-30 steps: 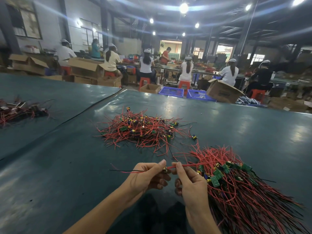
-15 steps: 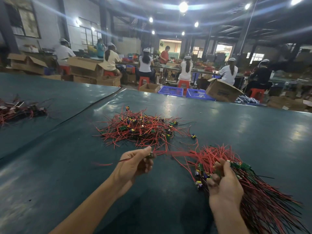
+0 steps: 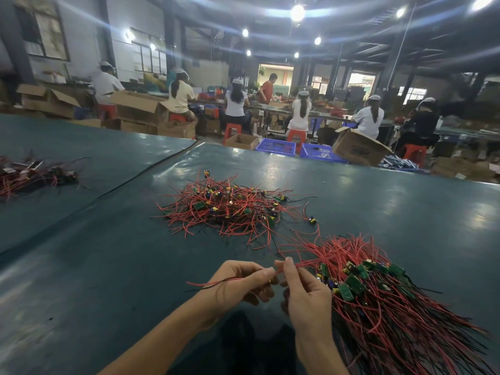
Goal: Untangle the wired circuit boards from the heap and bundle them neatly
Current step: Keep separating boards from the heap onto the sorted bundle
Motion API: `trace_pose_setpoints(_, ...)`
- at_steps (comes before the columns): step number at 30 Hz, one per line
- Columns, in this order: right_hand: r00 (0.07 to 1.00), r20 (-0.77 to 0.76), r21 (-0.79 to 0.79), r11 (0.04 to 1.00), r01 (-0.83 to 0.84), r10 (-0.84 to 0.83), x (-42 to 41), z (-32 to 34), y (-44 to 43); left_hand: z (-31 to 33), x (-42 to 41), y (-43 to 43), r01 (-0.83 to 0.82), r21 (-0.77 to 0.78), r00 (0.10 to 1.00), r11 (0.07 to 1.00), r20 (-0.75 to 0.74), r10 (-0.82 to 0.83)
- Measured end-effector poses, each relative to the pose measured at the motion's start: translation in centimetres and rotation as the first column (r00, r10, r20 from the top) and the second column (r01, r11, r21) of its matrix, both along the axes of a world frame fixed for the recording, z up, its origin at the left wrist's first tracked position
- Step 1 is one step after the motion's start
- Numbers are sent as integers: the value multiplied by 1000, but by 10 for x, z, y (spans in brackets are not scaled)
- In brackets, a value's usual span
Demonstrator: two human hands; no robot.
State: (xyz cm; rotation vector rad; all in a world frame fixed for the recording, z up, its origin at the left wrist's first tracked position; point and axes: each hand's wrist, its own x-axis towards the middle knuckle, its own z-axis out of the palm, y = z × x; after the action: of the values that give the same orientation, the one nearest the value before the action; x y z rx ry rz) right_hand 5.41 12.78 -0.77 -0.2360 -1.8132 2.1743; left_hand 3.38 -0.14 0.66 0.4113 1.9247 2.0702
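A tangled heap [image 3: 230, 209] of red and black wires with small green circuit boards lies mid-table. To the right spreads the sorted bundle [image 3: 378, 301], boards side by side and wires fanned toward the near right. My left hand [image 3: 238, 285] pinches one wired board [image 3: 272, 280] at its small component; its red and black leads [image 3: 213, 282] trail left. My right hand [image 3: 303, 290] pinches that piece's red wire between thumb and forefinger, right beside the left fingertips. The two hands meet just left of the bundle.
The dark green table cover [image 3: 108, 266] has a seam running from far centre to the left edge. Another wire pile [image 3: 32, 174] sits at far left. Beyond the far edge stand cardboard boxes [image 3: 359, 150], blue crates [image 3: 276, 146] and seated workers.
Half a second ago my hands were apart, the right one at the bundle. Now the right hand has come back left and meets the left hand on the wired piece.
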Motion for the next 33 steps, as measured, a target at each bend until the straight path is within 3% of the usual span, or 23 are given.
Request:
trace_pose_setpoints(5, 974, 76, -289, 930, 227, -214, -10, 7, 34, 5, -3, -8, -13, 6, 1000, 1000, -12, 13)
trace_pose_setpoints(7, 971, 66, -328, 914, 239, -230, -10, 7, 42, 4, -5, -10, -29, 53, 999, 998, 29, 27)
trace_pose_setpoints(12, 981, -3, -323, 929, 183, -195, -7, 6, 37, 1, -12, -11, -164, 275, 964, 947, 250, 95)
trace_pose_setpoints(26, 982, -129, -289, 953, 93, -135, -4, 7, 33, 4, -20, -14, -482, 402, 861, 779, 383, 336)
trace_pose_setpoints(29, 985, -121, -281, 956, 82, -120, -5, 5, 32, 3, -21, -18, -459, 425, 872, 780, 383, 305)
trace_pose_setpoints(33, 998, -62, -188, 982, 1, -13, -3, 4, 27, 1, -20, -15, -240, 379, 945, 894, 303, 125)
